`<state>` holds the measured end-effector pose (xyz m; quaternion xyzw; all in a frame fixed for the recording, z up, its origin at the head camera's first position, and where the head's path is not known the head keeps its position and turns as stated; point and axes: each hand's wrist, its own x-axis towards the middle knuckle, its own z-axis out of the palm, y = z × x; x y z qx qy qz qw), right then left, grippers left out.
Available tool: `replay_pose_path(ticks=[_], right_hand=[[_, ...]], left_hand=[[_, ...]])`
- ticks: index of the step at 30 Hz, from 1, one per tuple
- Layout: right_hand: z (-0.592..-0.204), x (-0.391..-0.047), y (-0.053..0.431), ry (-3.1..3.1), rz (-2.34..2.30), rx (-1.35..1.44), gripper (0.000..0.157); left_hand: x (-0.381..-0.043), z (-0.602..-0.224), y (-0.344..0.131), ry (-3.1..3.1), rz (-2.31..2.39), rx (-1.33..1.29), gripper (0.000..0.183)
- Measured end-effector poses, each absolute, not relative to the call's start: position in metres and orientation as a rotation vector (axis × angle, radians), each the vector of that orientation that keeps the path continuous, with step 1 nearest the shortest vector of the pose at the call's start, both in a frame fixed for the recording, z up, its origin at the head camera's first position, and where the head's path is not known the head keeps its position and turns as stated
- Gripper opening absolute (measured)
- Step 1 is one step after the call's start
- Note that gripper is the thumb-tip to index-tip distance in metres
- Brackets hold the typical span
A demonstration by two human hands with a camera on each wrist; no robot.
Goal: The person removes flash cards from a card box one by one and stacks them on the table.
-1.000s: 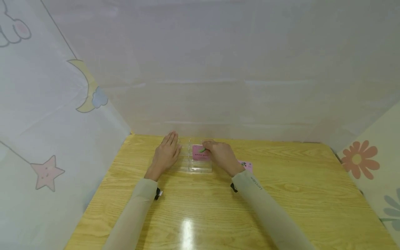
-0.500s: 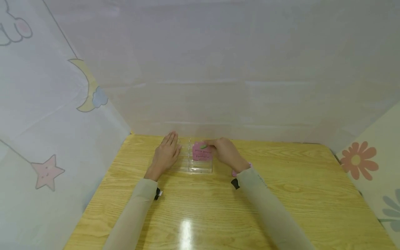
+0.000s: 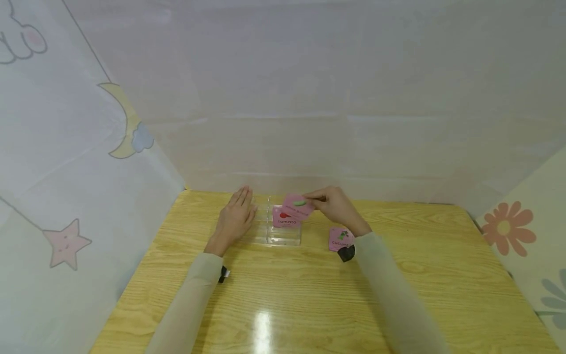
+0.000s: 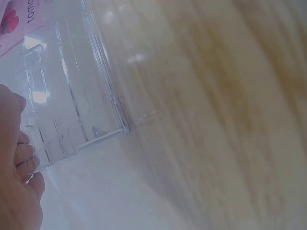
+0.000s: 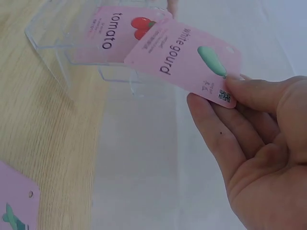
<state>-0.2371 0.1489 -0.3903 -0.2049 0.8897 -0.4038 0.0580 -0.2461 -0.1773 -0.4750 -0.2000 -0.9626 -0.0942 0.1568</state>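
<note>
A clear plastic tiered card stand (image 3: 284, 239) sits near the table's back edge. On its right half, a pink tomato card (image 5: 117, 36) leans in a tier. My left hand (image 3: 236, 217) rests against the stand's left side, fingers straight and together in the head view. My right hand (image 3: 338, 209) pinches a pink white gourd card (image 5: 184, 60) by one corner between thumb and fingers. In the right wrist view that card is held in front of part of the tomato card. A pink cucumber card (image 3: 340, 238) lies on the table below my right wrist.
The wooden table (image 3: 283, 290) reaches forward to a pale sheet wall (image 3: 309, 123). Printed side sheets stand left and right of it. A black strap (image 3: 346, 253) at my right wrist overlaps the cucumber card.
My right hand has lifted the white gourd card up and to the right, away from the stand, uncovering the tomato card. The cucumber card shows more. My left hand has stayed still.
</note>
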Motion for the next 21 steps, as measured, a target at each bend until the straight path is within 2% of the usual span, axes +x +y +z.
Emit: replay_pose_path(ticks=[9, 21], right_hand=[[-0.393, -0.244, 0.18, 2.474, -1.336, -0.544, 0.027], [-0.409, -0.25, 0.228, 2.263, -1.158, -0.454, 0.026]], left_hand=[[-0.245, -0.474, -0.178, -2.752, -0.256, -0.572, 0.062], [-0.245, -0.474, -0.177, -2.766, -0.263, -0.56, 0.062]])
